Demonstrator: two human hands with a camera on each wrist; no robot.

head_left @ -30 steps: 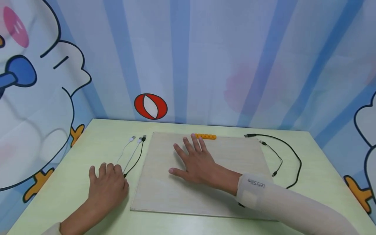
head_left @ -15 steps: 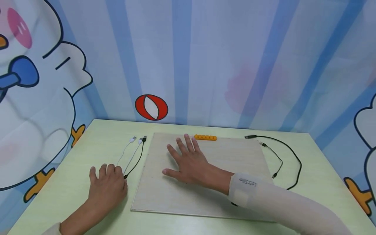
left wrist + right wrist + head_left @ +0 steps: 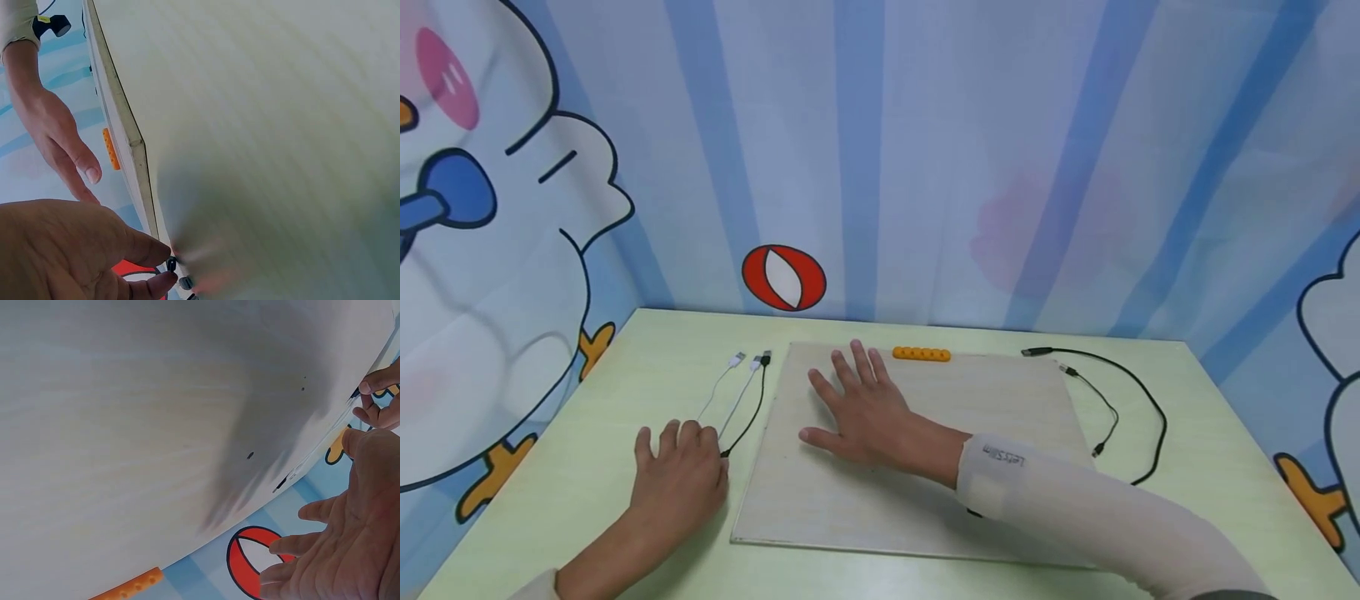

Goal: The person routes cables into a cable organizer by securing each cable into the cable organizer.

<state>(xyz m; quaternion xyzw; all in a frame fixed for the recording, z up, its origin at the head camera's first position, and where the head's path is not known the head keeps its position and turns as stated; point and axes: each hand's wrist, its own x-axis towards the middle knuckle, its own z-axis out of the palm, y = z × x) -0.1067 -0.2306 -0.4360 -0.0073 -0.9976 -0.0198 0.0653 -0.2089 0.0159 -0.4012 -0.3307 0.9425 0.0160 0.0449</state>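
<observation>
At the table's left, my left hand [image 3: 677, 483] bends over the near ends of three short USB cables. One is a black cable [image 3: 751, 425], beside a white cable [image 3: 737, 404] and another white cable [image 3: 712, 392]. In the left wrist view, thumb and finger pinch a small black connector [image 3: 172, 264]. The white cables' near ends are hidden under the hand. My right hand [image 3: 868, 421], palm down with fingers spread, hovers over a pale flat board [image 3: 985, 400]. Its shadow falls on the board, and it holds nothing.
An orange bumpy strip [image 3: 921, 354] lies at the board's far edge. To the right are a long thick black cable [image 3: 1150, 400] and a short black cable [image 3: 1105, 404]. A printed curtain [image 3: 925, 167] stands behind the table [image 3: 1210, 517].
My right hand and forearm have slid left across the board, fingers still spread. The left hand has barely shifted at the cable ends.
</observation>
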